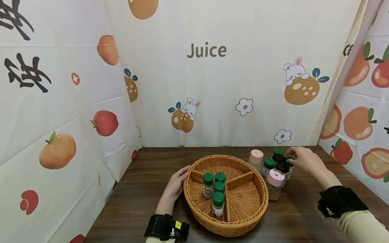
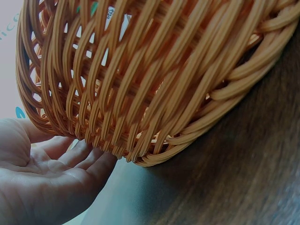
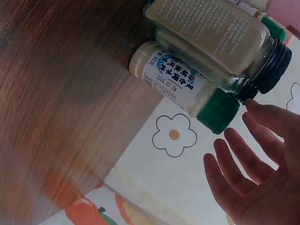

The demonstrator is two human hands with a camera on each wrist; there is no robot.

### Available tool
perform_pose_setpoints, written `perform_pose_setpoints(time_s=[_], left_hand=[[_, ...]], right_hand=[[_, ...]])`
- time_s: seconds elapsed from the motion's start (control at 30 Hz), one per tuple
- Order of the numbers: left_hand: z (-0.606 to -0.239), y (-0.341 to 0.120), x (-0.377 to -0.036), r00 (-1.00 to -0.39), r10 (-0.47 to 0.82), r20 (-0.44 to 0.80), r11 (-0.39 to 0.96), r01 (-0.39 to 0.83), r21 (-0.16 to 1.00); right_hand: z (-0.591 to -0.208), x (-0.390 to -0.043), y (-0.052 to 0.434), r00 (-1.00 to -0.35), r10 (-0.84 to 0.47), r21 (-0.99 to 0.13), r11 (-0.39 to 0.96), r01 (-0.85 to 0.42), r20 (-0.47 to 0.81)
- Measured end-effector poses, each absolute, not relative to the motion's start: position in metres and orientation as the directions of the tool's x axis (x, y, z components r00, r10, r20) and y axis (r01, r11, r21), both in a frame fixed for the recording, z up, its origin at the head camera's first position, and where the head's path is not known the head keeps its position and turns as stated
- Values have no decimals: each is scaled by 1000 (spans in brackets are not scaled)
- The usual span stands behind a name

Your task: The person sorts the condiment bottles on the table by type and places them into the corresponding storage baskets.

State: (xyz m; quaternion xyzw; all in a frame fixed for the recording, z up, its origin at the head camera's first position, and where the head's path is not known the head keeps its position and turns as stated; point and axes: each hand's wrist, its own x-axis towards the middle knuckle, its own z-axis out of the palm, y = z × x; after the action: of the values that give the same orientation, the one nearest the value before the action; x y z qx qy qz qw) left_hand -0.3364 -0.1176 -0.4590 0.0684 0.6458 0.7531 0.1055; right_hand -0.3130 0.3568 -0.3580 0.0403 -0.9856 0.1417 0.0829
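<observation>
My right hand, fingers spread and holding nothing, may tip the crowded jars; left hand flat against basket.

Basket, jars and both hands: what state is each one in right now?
Basket: upright on the table, four green-lidded jars in it.
Jars in the basket: upright, lids on.
Jars beside the basket: upright on the table, lids on.
Left hand: open, fingers against the basket's outer wall.
Right hand: open, fingers reaching the jars beside the basket, gripping none.
</observation>
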Motion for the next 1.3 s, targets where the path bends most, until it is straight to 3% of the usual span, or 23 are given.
perform_pose_setpoints(time_s=[1.3], left_hand=[[-459, -117, -336, -970, 242, -29, -152, -67, 986]], right_hand=[[-380, -319, 355, -977, -57, -203, 974, -100, 205]])
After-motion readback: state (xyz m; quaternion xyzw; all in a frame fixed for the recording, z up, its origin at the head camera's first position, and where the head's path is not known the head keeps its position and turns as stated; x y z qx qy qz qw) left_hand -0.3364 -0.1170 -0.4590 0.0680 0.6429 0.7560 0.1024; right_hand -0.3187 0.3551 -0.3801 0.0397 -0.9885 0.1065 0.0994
